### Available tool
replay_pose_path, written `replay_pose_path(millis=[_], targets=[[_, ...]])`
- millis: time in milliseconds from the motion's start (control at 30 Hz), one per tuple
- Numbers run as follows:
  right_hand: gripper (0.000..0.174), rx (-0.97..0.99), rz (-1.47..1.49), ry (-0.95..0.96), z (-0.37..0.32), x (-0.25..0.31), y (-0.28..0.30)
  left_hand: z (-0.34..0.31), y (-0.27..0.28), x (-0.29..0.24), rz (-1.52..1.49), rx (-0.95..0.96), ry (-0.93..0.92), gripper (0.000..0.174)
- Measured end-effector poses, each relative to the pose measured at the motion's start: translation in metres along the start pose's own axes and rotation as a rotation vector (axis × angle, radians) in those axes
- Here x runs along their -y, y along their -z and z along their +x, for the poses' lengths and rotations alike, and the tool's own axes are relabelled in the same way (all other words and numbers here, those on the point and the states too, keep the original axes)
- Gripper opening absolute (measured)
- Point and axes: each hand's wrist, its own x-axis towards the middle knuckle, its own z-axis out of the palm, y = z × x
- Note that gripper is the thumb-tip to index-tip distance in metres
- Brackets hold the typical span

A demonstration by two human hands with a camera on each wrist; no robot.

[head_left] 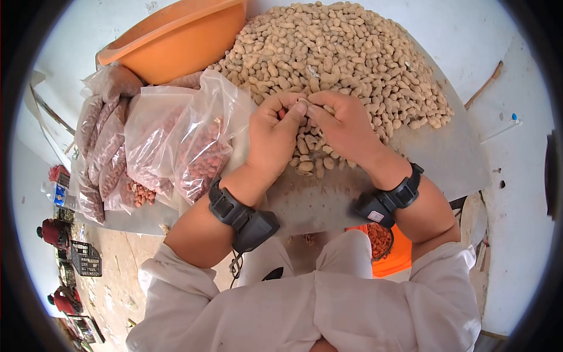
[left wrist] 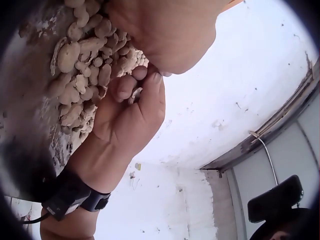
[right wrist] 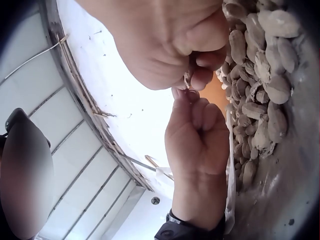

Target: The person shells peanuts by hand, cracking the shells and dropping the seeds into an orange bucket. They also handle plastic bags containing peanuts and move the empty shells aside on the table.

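The left hand (head_left: 272, 134) and the right hand (head_left: 347, 130) meet over the middle of the counter (head_left: 299, 202), just at the near side of a big pile of peanuts (head_left: 334, 50). Both hands have bent fingers. The grip of each one is a pinch, with the thumb and fingertips on one small peanut (head_left: 302, 101) held between the two hands. A red nut (head_left: 282, 113) shows in the bent fingers of the left hand. A few peanuts from the pile lie right under the hands, toward the near edge of the counter.

The pile runs back to the far edge of the counter. An orange tub (head_left: 176, 47) is by the far left corner, tipped a bit, next to the pile. Two big clear bags (head_left: 206, 138) with red nuts in them are to the left of the left hand. More bags of nuts (head_left: 101, 132) lie along the left edge. Each wrist has a black strap with a black box on it. Below the near edge, by the right knee, is a bowl of red-brown bits (head_left: 380, 239) with something bright orange (head_left: 400, 249) around it
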Motion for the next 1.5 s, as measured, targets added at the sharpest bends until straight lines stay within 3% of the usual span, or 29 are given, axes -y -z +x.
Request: replay_pose_path(millis=[133, 233, 433, 533, 733, 833, 933, 1033, 1133, 1233, 1367, 1500], targets=[[0.021, 0.011, 0.12, -0.169, -0.001, 0.002, -0.001, 0.0, -0.001, 0.003, -0.087, 0.035, -0.016, 0.012], [0.02, 0.045, 0.538, -0.392, -0.001, -0.001, -0.001, -0.001, -0.004, 0.004, -0.162, 0.035, -0.027, 0.011], [0.019, -0.09, 1.0, -0.47, -0.001, 0.001, -0.013, -0.002, -0.007, 0.004, -0.235, 0.007, -0.016, 0.013], [0.017, -0.068, 1.094, -0.508, 0.0, 0.005, -0.007, 0.001, -0.005, 0.007, -0.272, 0.032, -0.001, 0.014], [0.015, 0.052, 0.994, -0.403, 0.002, 0.0, -0.005, 0.0, -0.005, 0.0, -0.508, 0.058, 0.147, 0.018], [0.014, 0.062, 0.473, -0.333, 0.002, 0.012, 0.001, 0.0, 0.0, 0.001, -0.621, 0.08, 0.227, 0.017], [0.013, 0.031, 0.179, -0.076, 0.002, 0.003, -0.003, 0.003, 0.005, 0.011, -0.725, 0.092, 0.329, 0.015], [0.011, -0.001, 0.02, -0.015, 0.003, 0.006, 0.0, 0.004, 0.005, 0.012, -0.781, 0.042, 0.402, 0.014], [0.012, -0.023, 0.172, -0.014, 0.002, 0.008, 0.0, 0.005, 0.003, 0.013, -0.799, 0.006, 0.431, 0.014], [0.015, 0.104, 0.104, 0.034, 0.002, 0.012, -0.003, 0.006, 0.003, 0.01, -0.837, 0.023, 0.49, 0.013], [0.019, 0.07, 0.16, -0.018, 0.003, 0.008, -0.004, 0.008, 0.007, 0.018, -0.9, 0.079, 0.541, 0.014], [0.019, 0.045, 0.237, -0.089, 0.003, 0.005, -0.004, 0.007, 0.007, 0.016, -0.835, 0.057, 0.475, 0.014]])
